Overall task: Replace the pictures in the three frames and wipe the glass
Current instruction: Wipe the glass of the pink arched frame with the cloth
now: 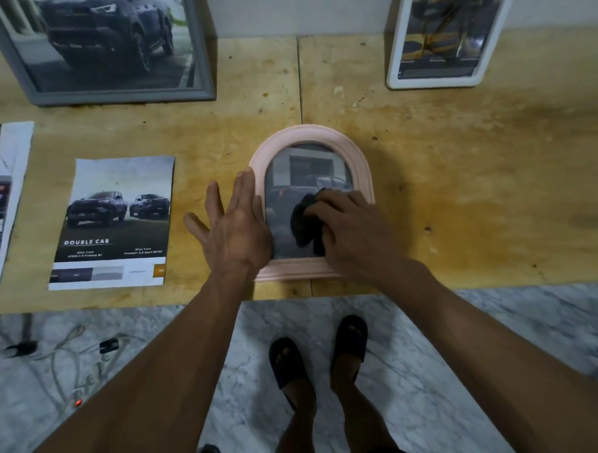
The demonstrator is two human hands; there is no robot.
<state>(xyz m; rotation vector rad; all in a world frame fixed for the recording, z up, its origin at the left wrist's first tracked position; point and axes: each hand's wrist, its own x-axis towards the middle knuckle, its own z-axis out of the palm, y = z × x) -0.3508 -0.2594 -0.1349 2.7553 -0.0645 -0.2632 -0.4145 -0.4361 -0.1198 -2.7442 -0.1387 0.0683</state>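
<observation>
Pink arched frame [360, 162] flat on table [459, 171], near front edge; left hand [237, 225] splayed flat on frame's left side; right hand [350, 224] clutching dark cloth [302, 222] on glass

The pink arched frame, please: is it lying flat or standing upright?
Lying flat: the pink arched frame rests glass-up on the wooden table, both hands pressing down.

Head-worn view, steeply downward, close.
</observation>
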